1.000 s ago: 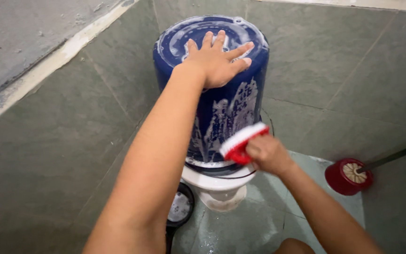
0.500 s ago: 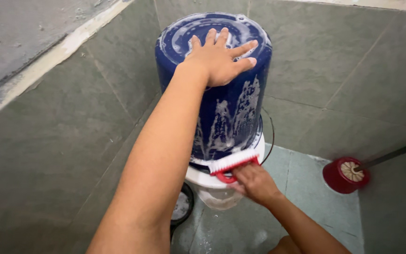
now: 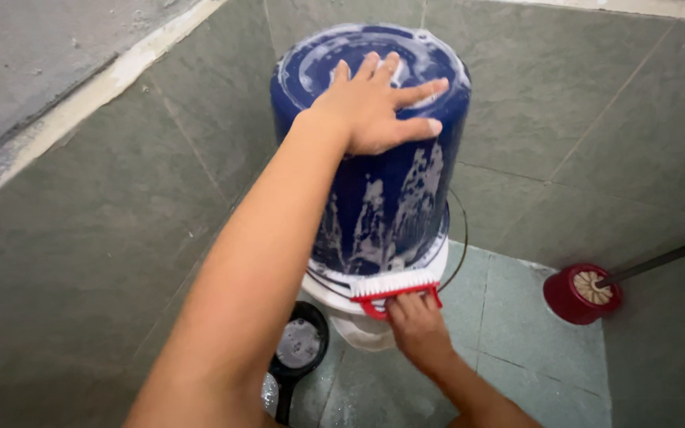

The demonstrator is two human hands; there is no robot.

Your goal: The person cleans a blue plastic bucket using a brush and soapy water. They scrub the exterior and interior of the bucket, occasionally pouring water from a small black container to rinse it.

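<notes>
left hand [image 3: 374,107] lies open on the soapy blue bucket [image 3: 390,198]; right hand [image 3: 415,325] grips a red scrub brush [image 3: 394,287].

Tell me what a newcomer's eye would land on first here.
A soapy blue bucket stands upside down in the middle, against the green tiled wall. The left hand lies flat on its upturned bottom, while the right hand presses a red scrub brush to its lower edge. A red brush holder sits on the floor at right.

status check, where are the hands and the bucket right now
Left hand flat on upturned blue bucket. Right hand grips red scrub brush at bucket's lower rim. Suds on bucket; nothing blocking.
</notes>
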